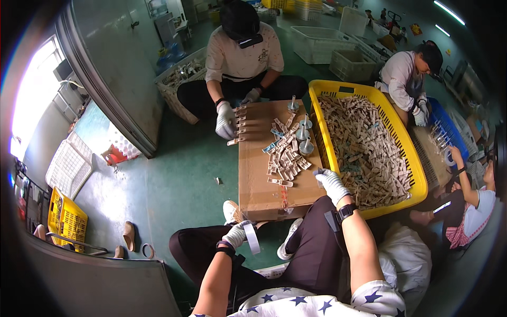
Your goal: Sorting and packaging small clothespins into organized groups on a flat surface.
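My left hand point(235, 235) grips a tape roll point(252, 239); my right hand point(332, 187), hold unclear, could scatter pegs point(288, 157) by brushing them.

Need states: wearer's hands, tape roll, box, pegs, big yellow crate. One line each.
Left hand: gloved, gripping the tape roll.
Right hand: gloved, at the cardboard box's right edge; grip unclear.
Tape roll: held, off the box top.
Cardboard box: flat top, bearing pegs.
Loose pegs: heaped on box.
Row of pegs: lined along box's left edge.
Yellow crate: open-topped, full of pegs.
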Demonstrator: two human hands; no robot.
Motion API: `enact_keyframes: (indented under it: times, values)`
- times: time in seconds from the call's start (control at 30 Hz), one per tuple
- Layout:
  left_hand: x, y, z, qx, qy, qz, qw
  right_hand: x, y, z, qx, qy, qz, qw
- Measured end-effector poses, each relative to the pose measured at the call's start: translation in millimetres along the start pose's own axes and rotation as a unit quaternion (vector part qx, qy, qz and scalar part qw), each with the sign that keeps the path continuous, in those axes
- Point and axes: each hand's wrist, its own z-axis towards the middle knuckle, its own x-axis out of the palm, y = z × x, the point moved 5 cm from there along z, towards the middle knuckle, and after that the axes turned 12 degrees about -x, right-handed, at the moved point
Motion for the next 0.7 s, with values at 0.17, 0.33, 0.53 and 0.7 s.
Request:
enact_keyframes:
  times: [0.17,0.33,0.53,0.7]
  values:
    - [-15.8,-0.2,6.7,-0.008,0.006,-0.042,0.999,8.0,5.6,-1.3,-0.028,-0.016,0.010,0.999]
    - [-21.9,-0.2,10.6,0.008,0.011,-0.035,0.999,10.2,10.7,-5.7,-0.018,-0.010,0.020,1.000]
    - [-16.1,-0.3,9.0,0.015,0.004,-0.010,1.000,5.9,11.8,-6.4,-0.016,-0.009,0.028,0.999]
    - [-18.1,0.6,9.1,0.009,0.012,-0.043,0.999,8.9,11.3,-6.0,-0.023,-0.010,0.029,0.999]
